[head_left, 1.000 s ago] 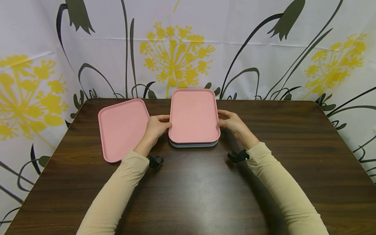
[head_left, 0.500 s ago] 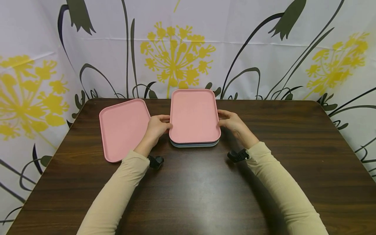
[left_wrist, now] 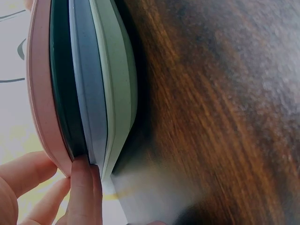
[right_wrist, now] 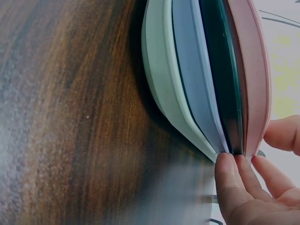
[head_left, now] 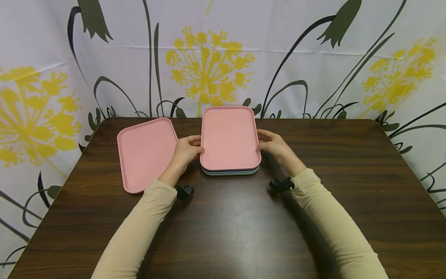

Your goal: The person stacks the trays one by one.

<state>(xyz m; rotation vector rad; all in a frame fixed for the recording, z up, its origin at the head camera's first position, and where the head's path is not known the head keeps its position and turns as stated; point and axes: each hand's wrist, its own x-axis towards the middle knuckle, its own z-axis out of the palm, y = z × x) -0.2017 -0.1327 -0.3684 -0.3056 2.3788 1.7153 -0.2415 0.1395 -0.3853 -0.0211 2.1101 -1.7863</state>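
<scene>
A stack of rounded rectangular trays stands at the far middle of the table, a pink tray (head_left: 230,137) on top. In the left wrist view a dark green tray (left_wrist: 63,84), a blue-grey tray (left_wrist: 89,84) and a pale green tray (left_wrist: 119,89) lie beneath it. My left hand (head_left: 184,155) holds the stack's left side, thumb at the pink rim and fingertips against the edges below. On the opposite side my right hand (head_left: 277,148) grips it likewise, fingertips (right_wrist: 226,164) at the tray edges. A second pink tray (head_left: 148,155) lies flat to the left, partly behind my left hand.
The dark brown wooden table (head_left: 237,224) spreads out in front and to both sides. A white cloth (head_left: 278,31) with yellow and dark green flower prints hangs behind its far edge. A black strap (head_left: 282,185) is on each wrist.
</scene>
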